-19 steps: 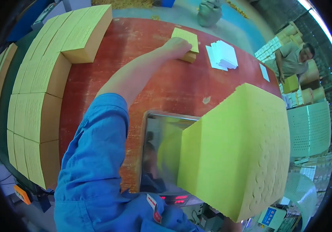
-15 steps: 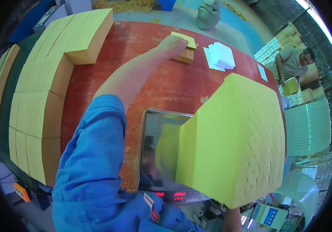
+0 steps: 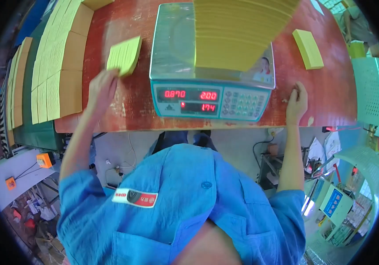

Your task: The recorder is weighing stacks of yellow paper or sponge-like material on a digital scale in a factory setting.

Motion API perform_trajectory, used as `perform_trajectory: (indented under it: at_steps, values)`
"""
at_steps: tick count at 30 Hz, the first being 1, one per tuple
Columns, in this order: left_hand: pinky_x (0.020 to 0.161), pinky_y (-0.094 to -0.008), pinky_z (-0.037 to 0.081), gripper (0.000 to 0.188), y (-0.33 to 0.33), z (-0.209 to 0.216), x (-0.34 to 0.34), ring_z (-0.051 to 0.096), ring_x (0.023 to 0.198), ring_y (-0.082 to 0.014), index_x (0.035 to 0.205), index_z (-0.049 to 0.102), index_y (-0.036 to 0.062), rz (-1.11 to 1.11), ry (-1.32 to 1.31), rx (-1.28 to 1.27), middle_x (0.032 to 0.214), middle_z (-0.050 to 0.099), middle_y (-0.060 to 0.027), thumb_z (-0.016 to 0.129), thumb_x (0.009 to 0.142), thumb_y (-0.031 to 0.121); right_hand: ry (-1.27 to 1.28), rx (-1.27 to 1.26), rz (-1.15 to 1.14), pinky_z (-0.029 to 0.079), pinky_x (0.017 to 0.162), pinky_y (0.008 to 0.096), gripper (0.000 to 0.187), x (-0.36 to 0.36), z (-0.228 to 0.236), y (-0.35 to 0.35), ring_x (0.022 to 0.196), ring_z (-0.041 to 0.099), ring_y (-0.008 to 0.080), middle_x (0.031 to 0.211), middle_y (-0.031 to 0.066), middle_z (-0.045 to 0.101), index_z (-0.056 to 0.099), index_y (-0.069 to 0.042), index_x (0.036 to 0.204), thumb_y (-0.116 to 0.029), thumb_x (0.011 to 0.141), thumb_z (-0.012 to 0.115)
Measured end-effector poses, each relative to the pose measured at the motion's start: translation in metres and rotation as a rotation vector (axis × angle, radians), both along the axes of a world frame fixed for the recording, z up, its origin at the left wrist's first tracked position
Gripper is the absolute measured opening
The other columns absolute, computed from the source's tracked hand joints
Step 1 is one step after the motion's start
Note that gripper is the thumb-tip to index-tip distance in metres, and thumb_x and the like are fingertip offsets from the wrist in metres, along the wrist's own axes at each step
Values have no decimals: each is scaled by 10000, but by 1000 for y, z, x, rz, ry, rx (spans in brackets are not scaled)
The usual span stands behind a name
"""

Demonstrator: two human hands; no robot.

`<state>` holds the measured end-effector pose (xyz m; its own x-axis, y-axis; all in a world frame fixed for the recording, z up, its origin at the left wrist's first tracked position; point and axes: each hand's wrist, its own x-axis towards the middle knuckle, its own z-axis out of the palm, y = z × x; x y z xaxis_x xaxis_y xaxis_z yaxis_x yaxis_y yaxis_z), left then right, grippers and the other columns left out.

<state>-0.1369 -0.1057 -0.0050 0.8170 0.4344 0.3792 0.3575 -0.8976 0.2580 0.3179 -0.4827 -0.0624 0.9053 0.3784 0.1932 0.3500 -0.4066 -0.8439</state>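
My left hand [image 3: 103, 88] pinches the near corner of a small stack of yellow paper [image 3: 125, 54], tilted over the red table left of the scale. Motion blurs this stack slightly. On the metal pan of the digital scale [image 3: 211, 99] stands a tall block of yellow paper [image 3: 240, 39], its top cut off by the picture's upper edge. Right of the scale, close to the table's front edge, my right hand [image 3: 297, 104] has loosely bent fingers with a gap at the thumb, and nothing shows in it. A smaller yellow paper block [image 3: 308, 51] lies beyond that hand.
Rows of yellow paper stacks [image 3: 59, 62] line the left side of the red table [image 3: 123, 106]. Orange switch boxes [image 3: 45, 160] hang below at the left. A perforated pale green panel [image 3: 370, 88] stands at the right, with another person [image 3: 357, 24] behind it.
The view has tipped down toward my body. My left hand has come back from the table's far side with a small yellow stack. My right hand now shows beside the scale.
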Motion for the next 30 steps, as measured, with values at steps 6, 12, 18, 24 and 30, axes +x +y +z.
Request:
perform_trajectory:
  at_steps: [6, 12, 18, 24, 30]
  values:
    - [771, -387, 550, 186, -174, 8, -71, 670, 886, -330, 930, 608, -16, 158, -6, 11, 1007, 672, -178, 632, 749, -53, -56, 176, 574, 493, 721, 279, 116, -141, 75, -2, 832, 616, 136, 919, 52, 658, 635, -15, 1009, -31, 914, 570]
    - [797, -379, 552, 200, -253, 0, -56, 674, 917, -302, 908, 601, -2, 148, -49, 2, 1028, 668, -151, 669, 722, -22, 1219, -7, 1022, 525, 744, 298, 291, -284, 38, 58, 874, 656, 190, 991, 109, 657, 587, 30, 1116, -210, 950, 588]
    - [938, -390, 484, 422, -270, -12, -69, 614, 1081, -312, 1126, 561, -13, 262, -52, -19, 1156, 628, -159, 700, 728, 12, 1110, -25, 1030, 514, 747, 297, 224, -334, -18, 102, 919, 614, 137, 1026, 96, 649, 572, 36, 1103, -99, 925, 565]
    - [826, -255, 471, 400, -239, -7, -90, 605, 999, -99, 1273, 534, 2, 534, -915, -1610, 1153, 640, -37, 589, 946, 226, 723, 156, 1122, 431, 584, 327, 177, -323, 18, 109, 661, 488, 96, 683, 88, 535, 508, 29, 864, -117, 866, 607]
    - [719, -214, 492, 330, -174, 102, -25, 620, 832, -80, 1173, 597, -19, 326, -813, -1431, 997, 661, -32, 628, 885, 137, 412, 275, 1141, 479, 682, 299, 237, -260, 162, 121, 756, 551, 91, 792, 93, 623, 578, 42, 999, -164, 894, 629]
